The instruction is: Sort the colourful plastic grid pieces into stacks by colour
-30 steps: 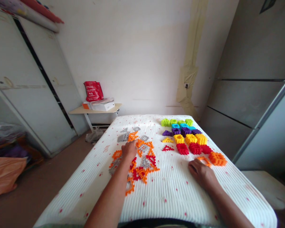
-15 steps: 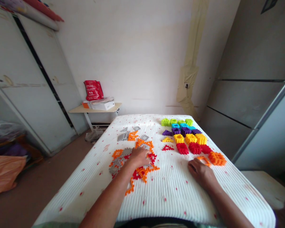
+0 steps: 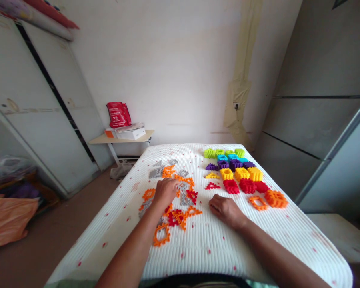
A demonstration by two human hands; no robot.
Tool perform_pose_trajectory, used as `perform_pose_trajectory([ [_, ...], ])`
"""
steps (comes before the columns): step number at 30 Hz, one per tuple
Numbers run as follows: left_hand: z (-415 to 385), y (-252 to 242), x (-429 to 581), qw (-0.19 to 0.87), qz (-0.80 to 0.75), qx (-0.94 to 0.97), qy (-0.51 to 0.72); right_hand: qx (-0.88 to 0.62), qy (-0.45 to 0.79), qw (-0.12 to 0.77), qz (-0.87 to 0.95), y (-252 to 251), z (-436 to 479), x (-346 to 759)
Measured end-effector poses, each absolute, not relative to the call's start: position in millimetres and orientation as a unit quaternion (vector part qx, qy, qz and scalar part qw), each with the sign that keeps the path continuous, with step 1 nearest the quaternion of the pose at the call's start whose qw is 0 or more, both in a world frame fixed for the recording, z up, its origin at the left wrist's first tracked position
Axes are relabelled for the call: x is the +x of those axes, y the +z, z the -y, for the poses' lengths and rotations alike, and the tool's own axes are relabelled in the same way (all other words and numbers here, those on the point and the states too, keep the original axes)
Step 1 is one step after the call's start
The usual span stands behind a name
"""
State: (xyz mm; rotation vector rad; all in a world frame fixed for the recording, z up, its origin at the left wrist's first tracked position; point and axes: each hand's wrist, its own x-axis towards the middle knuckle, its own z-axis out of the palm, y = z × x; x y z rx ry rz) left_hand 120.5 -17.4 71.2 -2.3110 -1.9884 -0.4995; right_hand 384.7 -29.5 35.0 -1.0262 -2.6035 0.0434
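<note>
Your left hand (image 3: 167,189) bends over the pile (image 3: 179,218), orange square (image 3: 161,242) at six o'clock; your right hand (image 3: 226,209) curls on the bed (image 3: 204,248), orange ring (image 3: 259,207) at three. I can't tell whether either grips anything.

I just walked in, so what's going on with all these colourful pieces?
A person's left hand is at a mixed pile of orange, grey and red pieces; whether it grips one is hidden. The right hand is curled low over the white cover, between that pile and the orange stack. Beyond, other stacks stand grouped by colour, lime farthest.
</note>
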Motion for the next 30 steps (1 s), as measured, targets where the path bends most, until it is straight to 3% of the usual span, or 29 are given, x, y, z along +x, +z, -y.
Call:
perform_pose_trajectory([
  [9, 54.1, 36.4, 38.0, 0.150, 0.672, -0.634, -0.352, -0.267, 0.085, 0.204, 0.938, 26.2, 38.8, 353.7],
  [16, 64.0, 17.7, 14.0, 0.076, 0.776, -0.459, -0.426, -0.283, 0.063, 0.204, 0.935, 25.7, 41.7, 348.5],
  [30, 56.4, 8.9, 23.0, -0.012, 0.763, -0.477, -0.436, -0.289, 0.026, 0.192, 0.937, 25.5, 46.0, 342.9],
])
